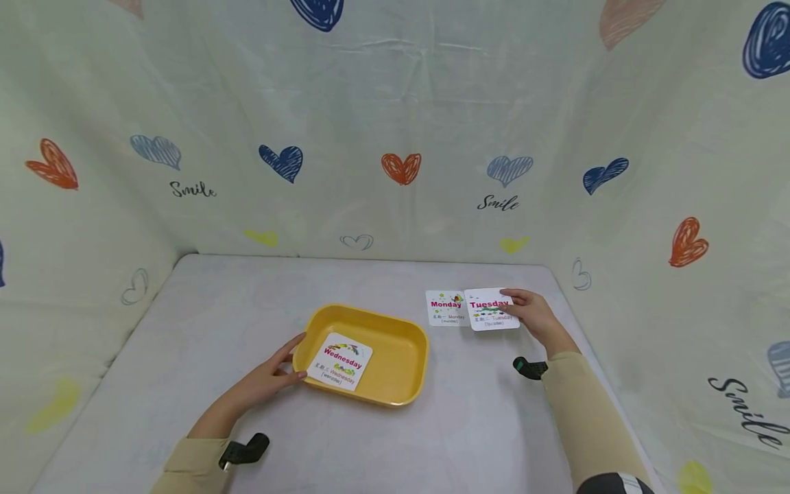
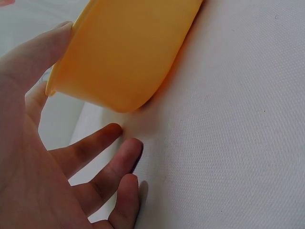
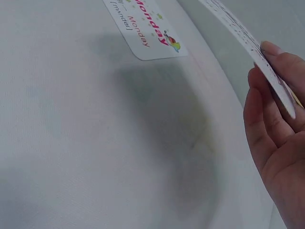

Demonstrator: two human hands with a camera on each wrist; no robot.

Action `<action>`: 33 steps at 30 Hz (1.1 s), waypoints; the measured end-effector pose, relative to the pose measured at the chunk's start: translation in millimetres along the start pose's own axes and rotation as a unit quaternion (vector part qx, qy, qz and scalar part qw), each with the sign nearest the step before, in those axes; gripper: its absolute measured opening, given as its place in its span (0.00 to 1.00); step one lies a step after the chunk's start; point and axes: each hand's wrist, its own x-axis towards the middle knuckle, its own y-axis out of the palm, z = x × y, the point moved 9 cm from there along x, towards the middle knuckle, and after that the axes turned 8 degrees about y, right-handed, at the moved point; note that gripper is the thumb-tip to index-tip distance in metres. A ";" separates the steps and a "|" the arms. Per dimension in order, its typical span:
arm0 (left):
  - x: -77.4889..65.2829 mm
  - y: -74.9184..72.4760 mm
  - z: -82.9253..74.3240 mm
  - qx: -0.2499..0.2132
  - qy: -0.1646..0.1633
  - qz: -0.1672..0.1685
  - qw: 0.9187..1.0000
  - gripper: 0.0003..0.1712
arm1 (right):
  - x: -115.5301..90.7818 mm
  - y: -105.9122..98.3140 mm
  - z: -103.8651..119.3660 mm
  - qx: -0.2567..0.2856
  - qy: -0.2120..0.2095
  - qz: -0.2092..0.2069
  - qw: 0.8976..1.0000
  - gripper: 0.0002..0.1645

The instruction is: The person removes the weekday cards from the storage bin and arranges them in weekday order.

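My left hand (image 1: 265, 377) holds the rim at the left end of a yellow tray (image 1: 398, 367) with thumb and index finger. The left wrist view shows its other fingers (image 2: 128, 155) loosely bent below the tray. Inside the tray, on its left side, lies a white Wednesday card (image 1: 339, 361). At the right, a Tuesday card (image 1: 487, 315) is pinched by its right edge between the thumb and fingers of my right hand (image 1: 537, 317). This card is raised off the table in the right wrist view. A Monday card (image 1: 446, 315) lies flat just left of it, partly overlapped in the head view.
A white cloth (image 1: 247, 295) covers the table. Pale curtains with printed hearts and "Smile" lettering (image 1: 498, 203) stand along the back and both sides. Dark wrist-camera mounts (image 1: 247, 449) stick out from both sleeves.
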 end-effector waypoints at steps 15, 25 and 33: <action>-0.8 -2.9 2.6 -0.006 0.001 -0.003 1.000 0.47 | 18.1 -7.5 -14.9 -0.057 0.023 -0.034 0.998 0.49; -0.3 -2.7 2.2 -0.010 -0.007 -0.001 1.000 0.46 | 30.4 -8.6 -27.4 -0.099 0.031 -0.082 0.991 0.50; 2.2 -1.5 -0.3 -0.016 0.006 0.004 1.000 0.46 | 36.8 -11.4 -34.4 -0.098 0.036 -0.118 0.987 0.50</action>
